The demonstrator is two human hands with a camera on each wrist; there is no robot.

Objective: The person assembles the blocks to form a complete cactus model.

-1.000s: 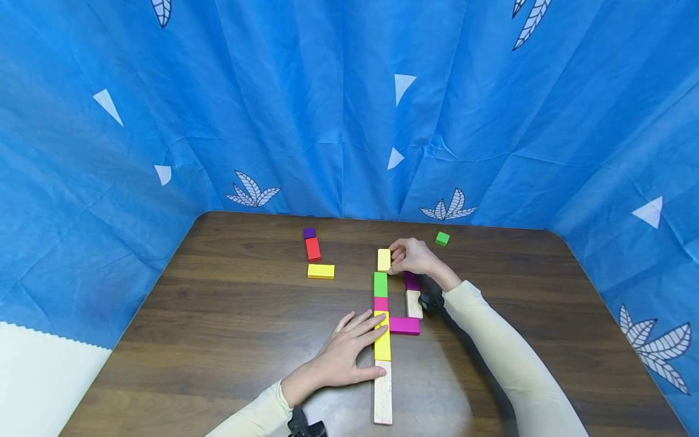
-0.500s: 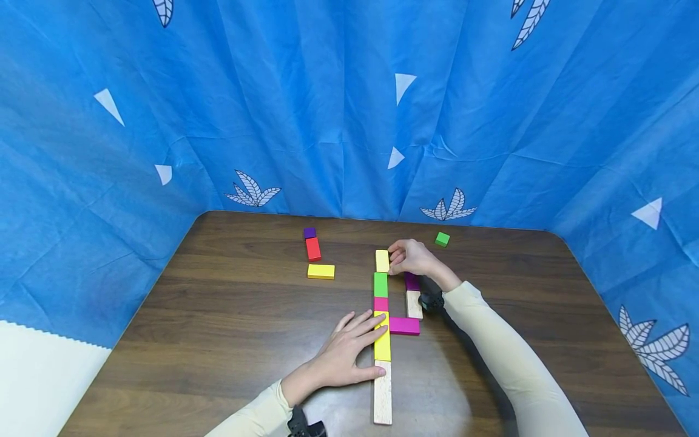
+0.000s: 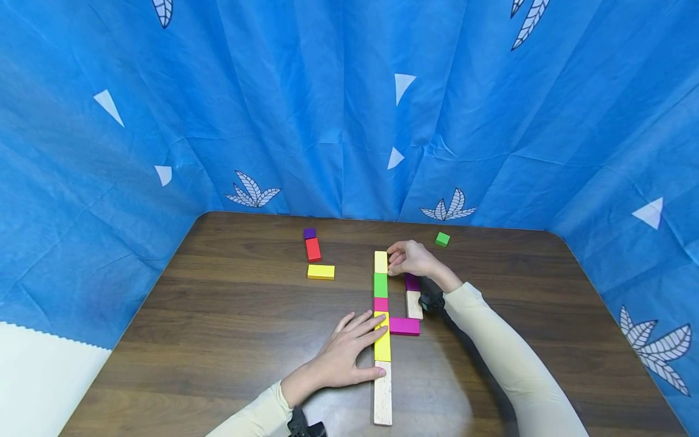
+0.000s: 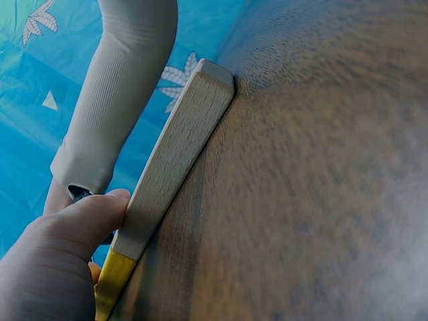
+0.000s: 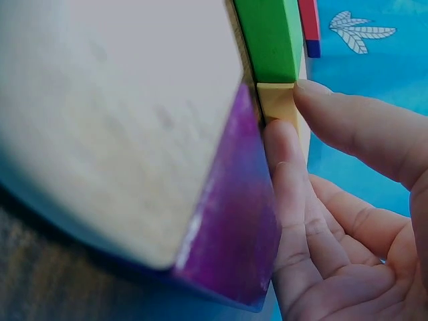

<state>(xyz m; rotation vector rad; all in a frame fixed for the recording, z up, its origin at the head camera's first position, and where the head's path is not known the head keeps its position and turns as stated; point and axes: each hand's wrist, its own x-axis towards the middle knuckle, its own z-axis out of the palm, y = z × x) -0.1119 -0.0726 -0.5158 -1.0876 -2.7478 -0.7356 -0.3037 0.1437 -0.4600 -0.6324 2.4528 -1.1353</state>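
A straight row of blocks lies on the table: a pale wooden block (image 3: 383, 394), a yellow block (image 3: 382, 346), a pink block (image 3: 380, 304), a green block (image 3: 380, 284) and a light yellow block (image 3: 380, 261) at the far end. My left hand (image 3: 343, 357) rests on the row with spread fingers, fingertips on the yellow block and thumb on the wooden one. At the far end my right hand (image 3: 413, 258) pinches the light yellow block, which meets the green block (image 5: 271, 40) in the right wrist view. Part of its grip is hidden.
Right of the row, a magenta block (image 3: 405, 326), a short wooden block (image 3: 414, 304) and a purple block (image 3: 412, 282) form a branch under my right wrist. Farther off lie a small green block (image 3: 442, 239), a red block (image 3: 313, 249), a violet block (image 3: 309, 233) and another yellow block (image 3: 321, 272).
My right hand has brought the light yellow block slightly left and toward me, closing the gap to the green block and lining it up with the row. My left hand stays still.
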